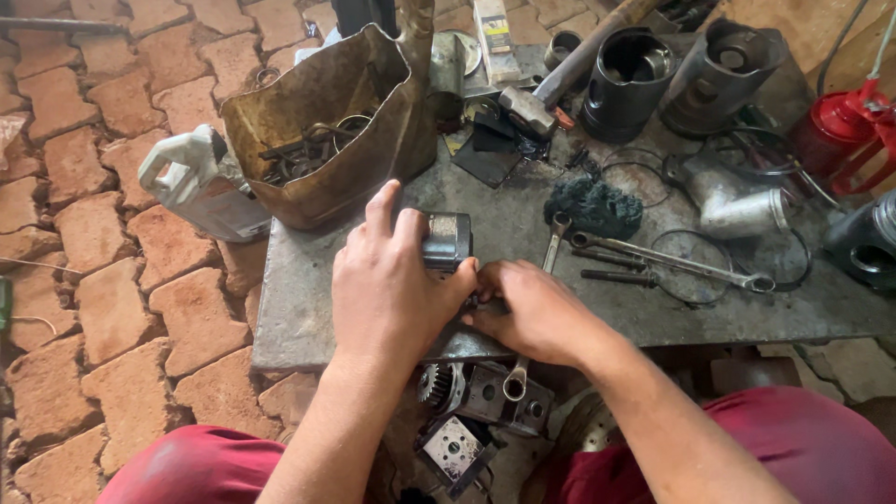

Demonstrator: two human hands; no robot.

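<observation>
My left hand (392, 280) wraps a dark metal cylinder (446, 240) lying on its side on the bench (308, 317), long axis running left to right; my fingers are curled shut on it. My right hand (532, 313) is closed beside it; what it pinches I cannot tell. A long white box (495, 39) lies at the bench's far edge, and a white plastic jug (201, 182) sits on the brick floor.

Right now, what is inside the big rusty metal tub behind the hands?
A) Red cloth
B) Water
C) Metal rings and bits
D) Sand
C: the rusty metal tub on the table holds dark metal rings and parts, just beyond the left hand, which grips a small grey metal cylinder.
</observation>
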